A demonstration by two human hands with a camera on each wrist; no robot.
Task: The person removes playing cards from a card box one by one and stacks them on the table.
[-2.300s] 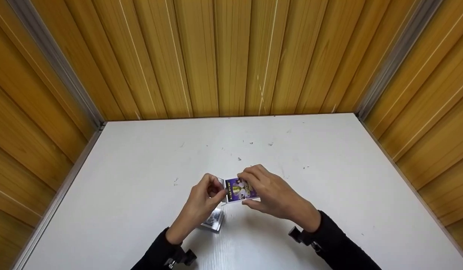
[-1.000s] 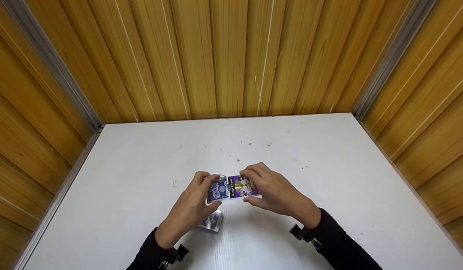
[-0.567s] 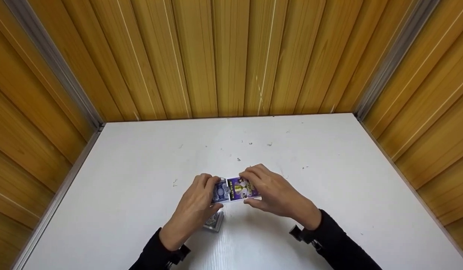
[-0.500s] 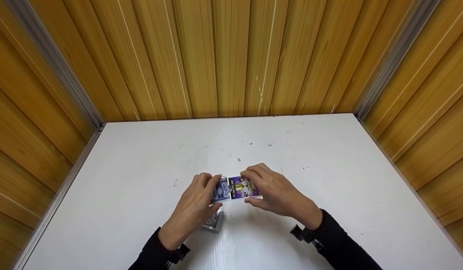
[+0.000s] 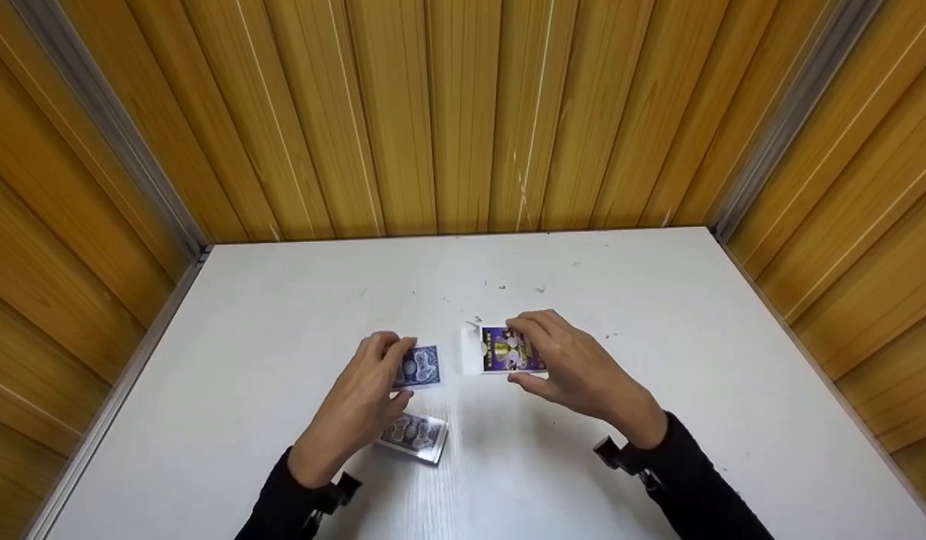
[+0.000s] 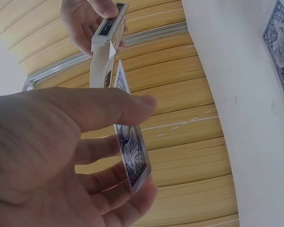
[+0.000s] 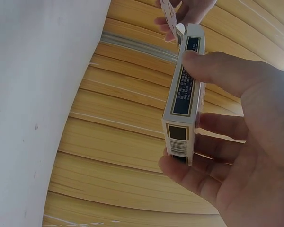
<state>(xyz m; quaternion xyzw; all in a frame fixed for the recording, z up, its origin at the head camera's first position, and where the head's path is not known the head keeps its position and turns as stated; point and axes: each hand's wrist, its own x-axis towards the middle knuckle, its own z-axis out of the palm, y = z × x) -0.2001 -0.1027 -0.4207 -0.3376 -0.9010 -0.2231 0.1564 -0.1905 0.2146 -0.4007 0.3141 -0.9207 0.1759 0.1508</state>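
My left hand (image 5: 352,397) pinches a thin blue-backed playing card (image 5: 424,365) by its edges; whether it is one card or a few is unclear. In the left wrist view the card (image 6: 134,158) stands nearly edge-on between thumb and fingers. My right hand (image 5: 583,367) grips a purple-and-gold card box (image 5: 506,349) between thumb and fingers, its white flap open toward the left. Barcode and dark label show on the box (image 7: 183,94) in the right wrist view. A gap separates card and box. Under my left hand lies a stack of playing cards (image 5: 419,435), partly covered.
The white table (image 5: 298,300) carries small dark marks. Yellow wood-look panels (image 5: 463,120) enclose it at the back and both sides, with grey metal strips (image 5: 797,112) at the corners. Black straps with small devices (image 5: 620,457) sit on both wrists.
The blue-backed card, earlier at the box's mouth, is now apart from it. My left hand has moved left with it; my right hand has shifted right and away with the box. More of the stack shows.
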